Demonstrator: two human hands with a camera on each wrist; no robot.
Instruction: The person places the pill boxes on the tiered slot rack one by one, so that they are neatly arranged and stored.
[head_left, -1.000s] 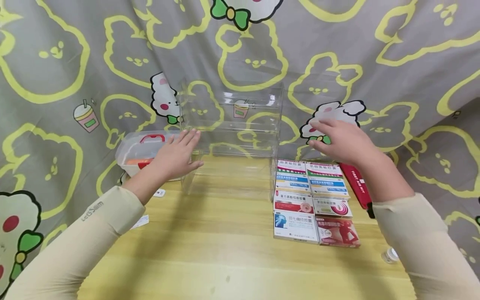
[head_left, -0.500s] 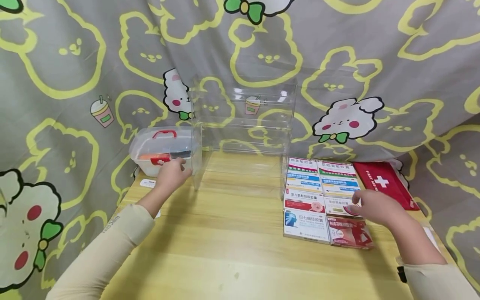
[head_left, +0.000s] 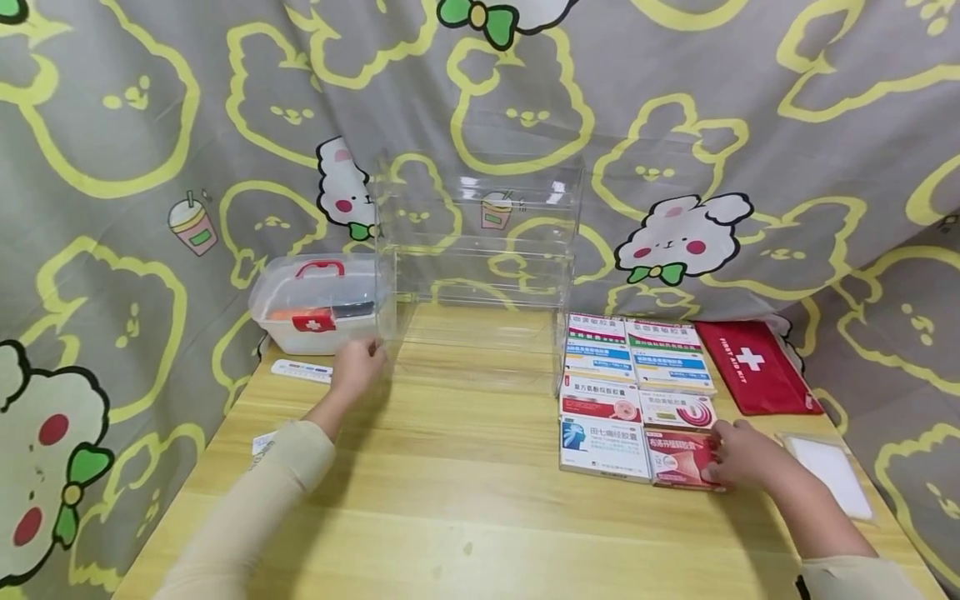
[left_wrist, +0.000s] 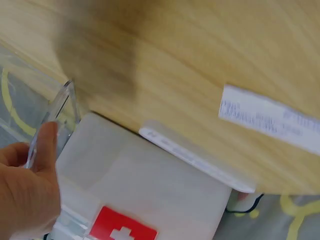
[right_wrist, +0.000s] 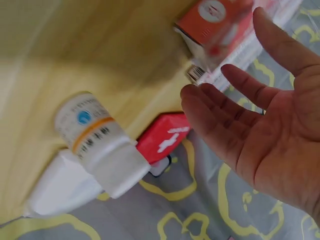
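My left hand (head_left: 358,367) pinches the lower front edge of a clear acrylic display rack (head_left: 483,243); in the left wrist view, thumb and fingers lie on both sides of its clear side panel (left_wrist: 64,106). My right hand (head_left: 753,458) is at the right end of a red medicine box (head_left: 678,458), the front right one in two columns of boxes. In the right wrist view its fingers are spread and loosely bent beside that box (right_wrist: 212,25); contact cannot be told. A white medicine box (head_left: 603,448) lies left of the red one.
A white first-aid case (head_left: 318,333) stands left of the rack, a thermometer pack (head_left: 302,369) before it. On the right lie a red first-aid pouch (head_left: 757,371) and a white flat pack (head_left: 832,475). A white pill bottle (right_wrist: 97,135) shows in the right wrist view. A patterned curtain hangs behind.
Both hands have come down from above the table. The left has reached the rack's front edge; the right has moved down and forward of the pouch to the red box.
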